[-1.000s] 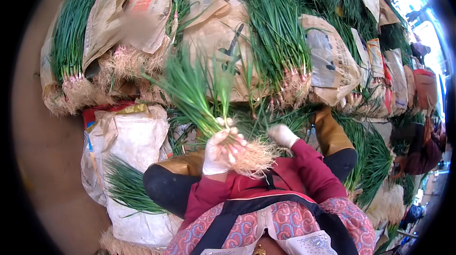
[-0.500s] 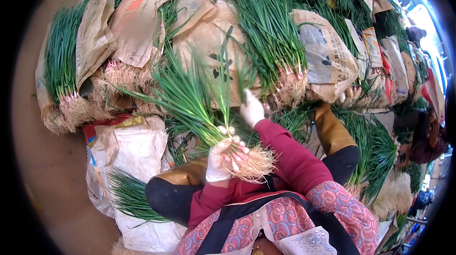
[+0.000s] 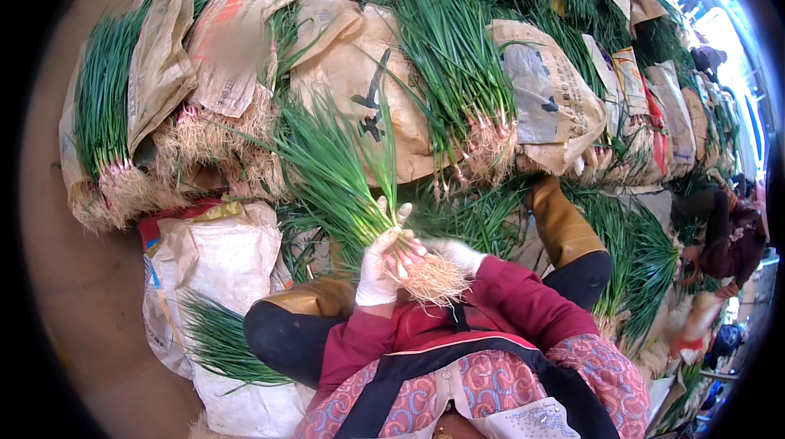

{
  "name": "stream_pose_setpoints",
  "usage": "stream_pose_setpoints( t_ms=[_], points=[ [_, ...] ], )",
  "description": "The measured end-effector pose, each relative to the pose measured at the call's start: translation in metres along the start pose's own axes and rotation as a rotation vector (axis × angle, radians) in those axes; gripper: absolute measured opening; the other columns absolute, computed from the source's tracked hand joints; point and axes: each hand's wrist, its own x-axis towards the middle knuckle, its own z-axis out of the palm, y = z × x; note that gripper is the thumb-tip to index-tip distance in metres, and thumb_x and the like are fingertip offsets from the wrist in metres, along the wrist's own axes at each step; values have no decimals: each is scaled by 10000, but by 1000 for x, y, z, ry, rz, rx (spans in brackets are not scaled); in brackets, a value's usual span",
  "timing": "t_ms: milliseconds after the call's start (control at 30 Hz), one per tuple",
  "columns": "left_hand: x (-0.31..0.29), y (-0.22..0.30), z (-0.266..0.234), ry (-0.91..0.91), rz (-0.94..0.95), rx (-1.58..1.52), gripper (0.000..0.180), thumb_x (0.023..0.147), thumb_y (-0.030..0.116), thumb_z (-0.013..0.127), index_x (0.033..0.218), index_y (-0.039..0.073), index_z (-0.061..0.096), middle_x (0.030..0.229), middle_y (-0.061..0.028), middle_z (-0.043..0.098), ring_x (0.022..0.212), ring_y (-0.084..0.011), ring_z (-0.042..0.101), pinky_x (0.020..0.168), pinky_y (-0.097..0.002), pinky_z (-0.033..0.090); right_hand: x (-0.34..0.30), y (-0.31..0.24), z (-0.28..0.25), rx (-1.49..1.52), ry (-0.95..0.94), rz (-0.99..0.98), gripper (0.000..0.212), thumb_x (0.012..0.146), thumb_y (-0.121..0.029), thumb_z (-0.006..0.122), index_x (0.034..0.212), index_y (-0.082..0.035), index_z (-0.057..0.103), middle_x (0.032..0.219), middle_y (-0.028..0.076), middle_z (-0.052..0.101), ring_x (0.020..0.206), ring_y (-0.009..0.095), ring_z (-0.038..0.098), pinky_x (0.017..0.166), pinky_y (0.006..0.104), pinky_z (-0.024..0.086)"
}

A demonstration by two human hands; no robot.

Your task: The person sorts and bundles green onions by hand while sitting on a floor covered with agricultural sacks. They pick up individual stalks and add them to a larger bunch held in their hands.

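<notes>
A gloved left hand (image 3: 379, 269) gripped green onions (image 3: 337, 187) just above the roots (image 3: 437, 282), a brown sack (image 3: 337, 63) beyond on the far side; the blurred right hand (image 3: 459, 256) was just right, open or closed unclear; a snug, gentle hold seemed best

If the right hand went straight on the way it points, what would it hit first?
Probably the bunch of green onions held in the left hand, near the roots; the right hand is blurred, so depth is unclear.
</notes>
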Motion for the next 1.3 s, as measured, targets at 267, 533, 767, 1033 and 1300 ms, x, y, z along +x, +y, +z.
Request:
stream_pose_setpoints(
  t_ms=[267,533,767,1033,1300],
  points=[
    [14,-12,-8,36,-68,76,500,863,94,546,1324,35,362,1192,-120,551,832,-182,621,699,-391,546,86,52,-79,-398,617,544,296,831,-249,583,1033,-34,614,912,189,644,840,309,628,758,362,495],
    [9,-11,-22,134,-69,163,421,843,84,560,1239,-1,446,1101,-144,594,801,-227,635,654,-388,571,74,32,-76,784,600,644,278,855,-328,626,926,-60,596,651,-4,573,519,91,528,454,232,411],
    [11,-6,-21,159,-39,224,352,839,87,561,1172,-3,492,1058,-134,612,726,-265,646,599,-371,568,85,-40,-98,843,387,286,281,865,-366,601,898,-87,609,583,-58,461,449,52,389,407,210,291],
    [10,-7,-24,129,-18,238,282,856,72,538,1127,7,492,1255,-191,507,1071,-327,562,789,-475,535,23,-72,-70,705,316,285,164,932,-206,518,951,-57,584,706,41,586,624,73,523,572,223,439],
    [9,-15,-31,146,-59,227,248,845,85,548,1087,39,518,1075,-158,587,920,-351,608,736,-473,537,11,-73,-49,285,332,252,410,940,-370,441,852,-32,657,718,110,642,650,184,608,638,308,483]
  ],
)
